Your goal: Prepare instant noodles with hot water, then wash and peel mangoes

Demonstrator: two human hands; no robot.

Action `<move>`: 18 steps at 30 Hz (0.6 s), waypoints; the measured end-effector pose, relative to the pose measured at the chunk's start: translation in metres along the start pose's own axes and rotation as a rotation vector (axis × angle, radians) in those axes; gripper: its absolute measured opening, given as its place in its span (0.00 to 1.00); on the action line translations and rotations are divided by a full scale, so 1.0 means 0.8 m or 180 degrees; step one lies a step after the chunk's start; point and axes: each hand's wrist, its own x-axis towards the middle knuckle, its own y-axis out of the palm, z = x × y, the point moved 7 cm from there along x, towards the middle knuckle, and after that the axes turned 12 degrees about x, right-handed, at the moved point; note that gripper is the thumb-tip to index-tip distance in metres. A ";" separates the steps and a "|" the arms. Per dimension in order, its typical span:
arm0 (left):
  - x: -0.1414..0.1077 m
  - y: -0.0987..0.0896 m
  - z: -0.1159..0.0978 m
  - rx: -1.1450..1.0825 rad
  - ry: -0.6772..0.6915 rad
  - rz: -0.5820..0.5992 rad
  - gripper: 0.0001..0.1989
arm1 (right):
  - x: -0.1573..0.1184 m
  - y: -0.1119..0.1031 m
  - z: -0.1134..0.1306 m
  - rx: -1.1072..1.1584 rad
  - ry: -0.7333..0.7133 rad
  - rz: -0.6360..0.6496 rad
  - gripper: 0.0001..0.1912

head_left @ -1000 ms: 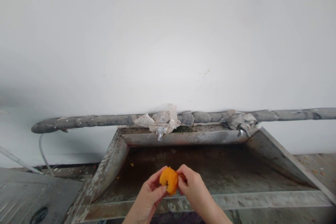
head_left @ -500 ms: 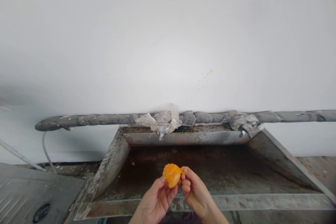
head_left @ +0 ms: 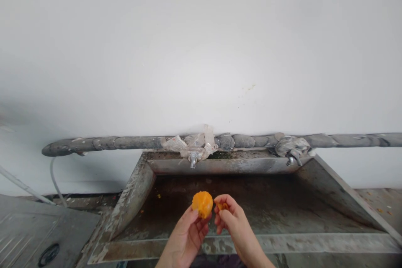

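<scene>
My left hand (head_left: 189, 230) holds a round, bright orange fruit (head_left: 202, 204) between the thumb and fingers. Its surface is shiny in places and rough along the top; I cannot tell its exact kind. Just to the right, my right hand (head_left: 231, 216) is closed, with a small orange piece of peel (head_left: 222, 206) pinched in its fingers. A narrow gap separates the right fingertips from the fruit. Both hands are above the front part of a long metal trough sink (head_left: 251, 240).
A wrapped grey pipe (head_left: 122, 143) runs along the white wall behind the sink. Two taps, a left one (head_left: 193, 159) and a right one (head_left: 294, 160), stick out over the basin. A grey slab with a round black drain (head_left: 49, 255) lies at left.
The strip of peel stretched between the fruit and my right fingers has come away. My right hand now stands apart from the fruit, which has shifted slightly left and up.
</scene>
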 end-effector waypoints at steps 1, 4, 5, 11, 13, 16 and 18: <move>0.000 0.001 -0.002 0.0037 0.0085 0.0032 0.15 | 0.001 0.002 0.000 -0.0248 0.0027 -0.0024 0.09; -0.002 0.003 -0.009 0.0189 0.0325 0.0013 0.16 | 0.004 0.002 -0.002 -0.0897 0.0069 -0.0131 0.10; -0.004 0.003 -0.012 0.0244 0.0393 -0.0002 0.16 | 0.005 0.003 -0.003 -0.1016 0.0069 -0.0140 0.10; -0.008 0.003 -0.022 0.0510 0.0692 -0.0027 0.21 | 0.006 0.008 -0.012 -0.1235 0.0022 0.0066 0.07; -0.008 0.002 -0.023 0.0524 0.0724 -0.0103 0.22 | 0.008 0.008 -0.014 -0.1269 -0.0022 0.0032 0.06; -0.008 0.003 -0.024 0.0575 0.0776 -0.0181 0.23 | 0.010 0.006 -0.014 -0.1164 -0.0085 -0.0060 0.04; -0.008 0.005 -0.026 0.0637 0.0817 -0.0167 0.23 | 0.012 0.007 -0.012 -0.1063 -0.0068 -0.0050 0.05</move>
